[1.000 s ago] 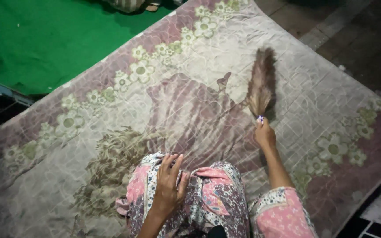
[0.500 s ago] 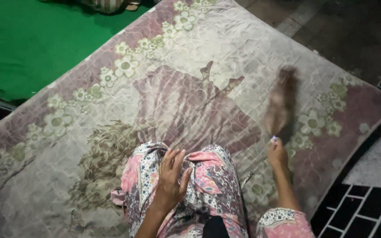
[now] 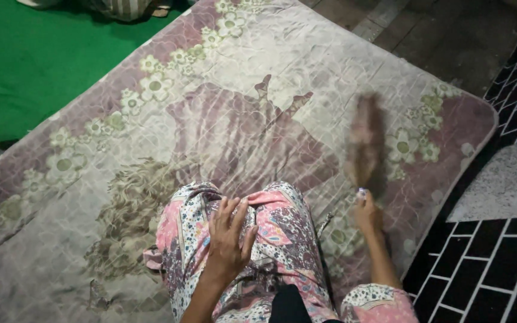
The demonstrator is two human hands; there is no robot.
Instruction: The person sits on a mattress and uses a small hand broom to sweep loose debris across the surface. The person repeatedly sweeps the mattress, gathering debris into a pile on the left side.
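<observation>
Quilted fabric, dusty mauve and grey with cream-green flower borders and a faded figure print: one mattress (image 3: 121, 149) lying flat on the floor, its far-right corner rounded. Brush (image 3: 364, 143), one, short-handled with a brown feathery head, blurred; held upright-tilted over the mattress near its right edge, beside the flower cluster at the far-right corner; whether the bristles touch the quilt cannot be told. Right hand (image 3: 367, 215), fingers closed tight around the brush's handle at its lower end, a pale handle tip showing just above the fist; forearm runs back to a pink floral sleeve at the near edge. Left hand (image 3: 228, 239), fingers spread slightly apart, resting flat on the person's knee, gripping nothing. Trousers (image 3: 270, 239), pink floral print, knee bent over the near middle of the mattress. Green mat (image 3: 31, 60), beside the mattress's left edge, at far left. Dark tiled floor (image 3: 498, 251) with pale grout lines, along the mattress's right edge; a speckled grey mat (image 3: 510, 185) lies on it, near the right corner. Striped cloth (image 3: 121, 9), partly seen at the far edge on the green mat.
</observation>
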